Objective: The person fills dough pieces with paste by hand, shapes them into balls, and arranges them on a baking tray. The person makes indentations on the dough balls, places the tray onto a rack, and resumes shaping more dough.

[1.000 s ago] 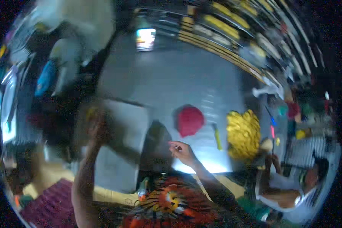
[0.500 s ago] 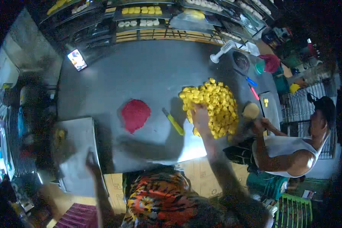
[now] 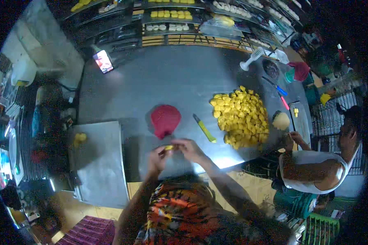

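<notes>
Yellow dough piece point(image 3: 169, 148), small and partly covered by fingers, is between the person's two hands, over the near part of the grey desk point(image 3: 131, 87). The left hand point(image 3: 156, 158) appears to pinch it between thumb and fingertips; the right hand point(image 3: 188, 149) reaches toward it with bent fingers, but blur hides whether they grip it, so I cannot tell. Judging by how things lie, the work seems near its start: a couple of yellow lumps point(image 3: 80, 138) rest on the pale metal tray point(image 3: 104, 167) at the left, whereas a big heap of yellow dough pieces point(image 3: 241, 116) lies on the desk to the right, presumably left to handle. Those chunks look bright, soft and unevenly rounded, crowded against one another. Just beyond the hands sits a crimson dough mound point(image 3: 165, 118), rounded at its far side and narrowing toward the person; how much of it is used up I cannot tell. Between mound and heap lies a knife point(image 3: 204, 128) with a yellow-green handle. Past the heap, a beige round lump point(image 3: 281, 121) lies near a co-worker's hand point(image 3: 292, 138). Farther out are a lit phone point(image 3: 103, 62), a white handheld fan point(image 3: 250, 59) and a rack point(image 3: 171, 40) carrying yellow and white pieces
</notes>
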A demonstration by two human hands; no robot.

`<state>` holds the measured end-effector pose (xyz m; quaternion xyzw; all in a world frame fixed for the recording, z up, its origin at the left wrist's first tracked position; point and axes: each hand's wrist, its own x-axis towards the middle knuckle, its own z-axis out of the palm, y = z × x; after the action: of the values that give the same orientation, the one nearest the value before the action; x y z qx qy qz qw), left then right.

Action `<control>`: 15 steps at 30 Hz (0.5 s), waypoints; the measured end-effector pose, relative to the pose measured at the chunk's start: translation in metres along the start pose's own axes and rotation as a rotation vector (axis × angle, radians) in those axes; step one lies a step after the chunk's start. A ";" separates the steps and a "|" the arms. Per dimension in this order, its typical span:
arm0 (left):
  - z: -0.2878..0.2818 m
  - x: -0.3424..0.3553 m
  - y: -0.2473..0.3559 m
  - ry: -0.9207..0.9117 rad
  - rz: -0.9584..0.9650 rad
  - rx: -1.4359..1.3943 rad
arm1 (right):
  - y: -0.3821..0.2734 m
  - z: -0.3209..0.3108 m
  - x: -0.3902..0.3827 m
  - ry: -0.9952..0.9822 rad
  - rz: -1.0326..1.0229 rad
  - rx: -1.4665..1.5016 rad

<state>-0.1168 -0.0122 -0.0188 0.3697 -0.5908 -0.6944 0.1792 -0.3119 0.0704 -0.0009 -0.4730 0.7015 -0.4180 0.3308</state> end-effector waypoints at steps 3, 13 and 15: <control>-0.050 -0.014 -0.001 0.090 -0.188 -0.081 | 0.006 -0.001 0.033 0.307 0.063 -0.329; -0.148 -0.044 -0.086 0.147 -0.168 0.411 | 0.053 0.008 0.081 0.411 -0.200 -0.551; -0.108 -0.053 -0.040 0.318 -0.246 -0.242 | 0.069 -0.006 0.067 0.328 -0.217 -0.759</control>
<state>0.0045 -0.0404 -0.0438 0.5195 -0.4180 -0.7099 0.2268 -0.3664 0.0232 -0.0651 -0.5595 0.7951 -0.2322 -0.0289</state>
